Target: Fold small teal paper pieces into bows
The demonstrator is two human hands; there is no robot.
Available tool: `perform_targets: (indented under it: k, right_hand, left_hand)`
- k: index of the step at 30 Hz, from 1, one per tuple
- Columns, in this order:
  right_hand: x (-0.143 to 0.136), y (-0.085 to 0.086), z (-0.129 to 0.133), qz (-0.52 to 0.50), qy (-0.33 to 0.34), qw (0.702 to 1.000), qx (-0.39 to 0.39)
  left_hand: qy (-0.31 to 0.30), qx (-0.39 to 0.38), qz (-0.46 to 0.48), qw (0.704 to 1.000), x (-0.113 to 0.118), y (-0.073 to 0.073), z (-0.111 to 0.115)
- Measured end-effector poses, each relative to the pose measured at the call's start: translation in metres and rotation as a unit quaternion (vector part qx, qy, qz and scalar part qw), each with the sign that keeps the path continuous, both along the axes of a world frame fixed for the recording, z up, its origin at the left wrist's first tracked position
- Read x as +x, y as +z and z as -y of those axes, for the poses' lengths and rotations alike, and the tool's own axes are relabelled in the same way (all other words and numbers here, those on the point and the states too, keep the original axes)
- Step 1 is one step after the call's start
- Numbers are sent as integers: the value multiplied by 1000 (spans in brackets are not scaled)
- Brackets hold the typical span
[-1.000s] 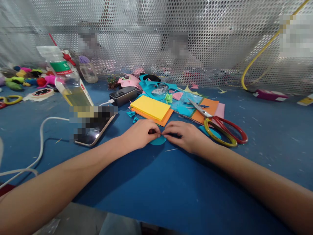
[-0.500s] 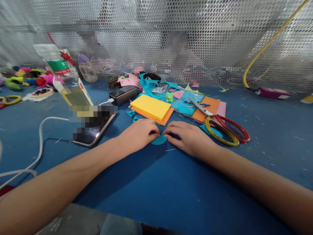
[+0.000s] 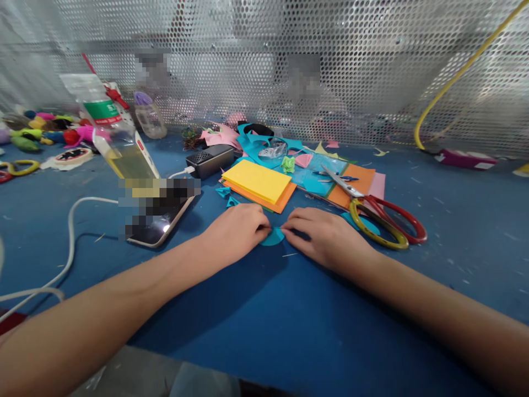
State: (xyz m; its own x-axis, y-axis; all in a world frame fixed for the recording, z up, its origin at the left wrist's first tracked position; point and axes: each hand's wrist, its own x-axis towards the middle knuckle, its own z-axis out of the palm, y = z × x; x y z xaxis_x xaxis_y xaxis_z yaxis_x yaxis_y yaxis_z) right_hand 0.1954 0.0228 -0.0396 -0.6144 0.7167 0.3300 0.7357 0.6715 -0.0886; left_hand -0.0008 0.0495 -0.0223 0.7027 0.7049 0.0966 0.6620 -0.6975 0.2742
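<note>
Between my hands lies a small piece of blue paper (image 3: 272,237) with a straight far edge and a rounded near edge, low over the blue table. My left hand (image 3: 243,229) pinches its left end, and my right hand (image 3: 317,231) pinches its right end with thumb and fingertips. Just beyond the hands sits a stack of yellow paper (image 3: 256,181) on orange sheets (image 3: 285,199). Small folded blue paper pieces (image 3: 232,202) lie beside the stack, near my left hand. Scissors (image 3: 380,215) with yellow and red handles rest right of my right hand, partly over another blue paper piece.
On the left, a phone (image 3: 159,229) lies in front of a bottle (image 3: 128,149), near a white cable (image 3: 71,237) and a black device (image 3: 210,161). Paper scraps (image 3: 252,143) are heaped behind the stack. A perforated metal screen (image 3: 363,77) borders the table's far side.
Both hands stay on the blue paper with nearly the same pinch. The fingertips sit slightly farther apart along its far edge. The whole view has shifted a little.
</note>
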Motion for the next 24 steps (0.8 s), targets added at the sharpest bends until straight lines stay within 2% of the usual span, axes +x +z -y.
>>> perform_targets:
  k: [7,11,20,24]
  right_hand:
    - [2,0,3,-11,-6,1000,1]
    - [1,-1,4,-2,-14,1000,7]
    - [0,-2,3,18,11,998,52]
    - [0,-3,1,31,24,998,40]
  left_hand:
    - [15,9,-29,999,2,3,9]
    - [27,4,-11,1000,2,1,12]
    - [7,19,-22,1000,3,-2,14]
    - [22,9,-29,999,2,8,12]
